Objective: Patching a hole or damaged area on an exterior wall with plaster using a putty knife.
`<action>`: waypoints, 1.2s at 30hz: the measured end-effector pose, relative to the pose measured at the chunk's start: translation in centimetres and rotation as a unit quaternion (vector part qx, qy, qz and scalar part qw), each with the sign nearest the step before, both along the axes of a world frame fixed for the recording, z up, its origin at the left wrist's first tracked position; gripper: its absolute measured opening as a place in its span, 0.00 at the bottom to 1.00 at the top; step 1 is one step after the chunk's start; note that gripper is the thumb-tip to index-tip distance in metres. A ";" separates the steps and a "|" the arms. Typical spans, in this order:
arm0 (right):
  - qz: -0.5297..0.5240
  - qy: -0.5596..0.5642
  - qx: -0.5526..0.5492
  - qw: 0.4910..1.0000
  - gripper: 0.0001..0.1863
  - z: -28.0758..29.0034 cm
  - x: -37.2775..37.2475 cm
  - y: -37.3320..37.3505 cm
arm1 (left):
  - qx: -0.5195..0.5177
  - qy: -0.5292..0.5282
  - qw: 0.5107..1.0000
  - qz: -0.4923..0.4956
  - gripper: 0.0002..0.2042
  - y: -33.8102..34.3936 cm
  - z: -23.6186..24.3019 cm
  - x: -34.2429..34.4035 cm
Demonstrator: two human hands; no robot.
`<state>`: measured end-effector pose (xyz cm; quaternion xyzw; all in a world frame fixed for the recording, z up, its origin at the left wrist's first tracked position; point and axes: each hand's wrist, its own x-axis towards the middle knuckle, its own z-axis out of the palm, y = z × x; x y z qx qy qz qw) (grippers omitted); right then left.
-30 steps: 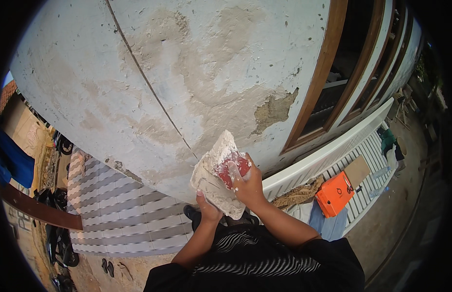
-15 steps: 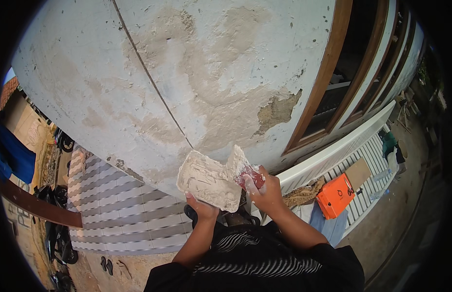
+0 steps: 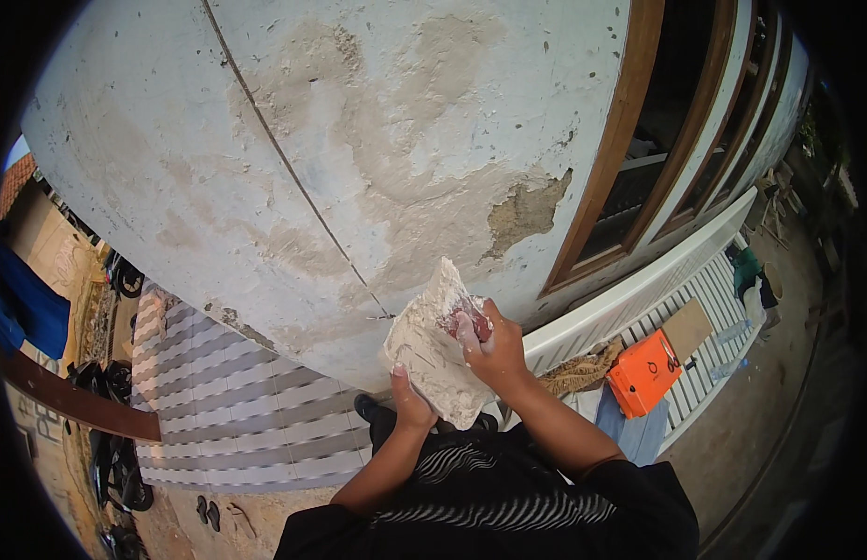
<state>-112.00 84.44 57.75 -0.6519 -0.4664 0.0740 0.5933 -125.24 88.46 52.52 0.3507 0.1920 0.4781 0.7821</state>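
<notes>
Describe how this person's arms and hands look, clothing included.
Both the left hand and the right hand are ungloved, with pale, chalky smears on the right one's fingers. The forearms are uncovered, below the short, loose black sleeves of a black shirt patterned with whitish wavy lines across the front.

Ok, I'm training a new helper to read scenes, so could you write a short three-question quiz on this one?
1. The right hand grips a tool whose visible colour is: A) blue B) green C) red

2. True or false: the orange box is on the person's left.

3. Which hand supports the paste-covered board?

Key: 1 C; 2 false, it is on the right; 3 the left hand.
</notes>
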 end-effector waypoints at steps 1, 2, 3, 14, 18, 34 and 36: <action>0.002 -0.012 -0.012 1.000 0.10 -0.1 0.2 0.4 | -0.017 0.006 1.000 -0.015 0.38 -0.1 0.3 -0.1; 0.005 -0.023 -0.024 0.999 0.10 -0.1 0.3 0.6 | -0.034 0.012 0.999 -0.029 0.37 -0.1 0.4 -0.3; 0.005 -0.023 -0.025 0.999 0.10 -0.1 0.3 0.6 | -0.035 0.011 0.999 -0.029 0.37 0.1 0.4 -0.4; 0.128 -0.126 0.015 0.984 0.15 -0.8 -1.0 0.4 | -0.077 0.034 0.996 -0.030 0.34 1.8 0.7 -1.0; 0.084 -0.039 -0.018 0.996 0.14 0.4 -0.4 0.3 | -0.070 0.000 0.997 -0.032 0.35 2.0 1.1 -1.6; 0.040 0.228 -0.037 0.972 0.16 -1.6 -2.4 1.2 | -0.052 0.033 0.998 -0.028 0.36 3.5 -0.3 -2.0; 0.058 0.273 -0.027 0.960 0.16 -1.5 -2.6 1.4 | -0.051 0.036 0.998 -0.025 0.36 3.6 -0.1 -2.1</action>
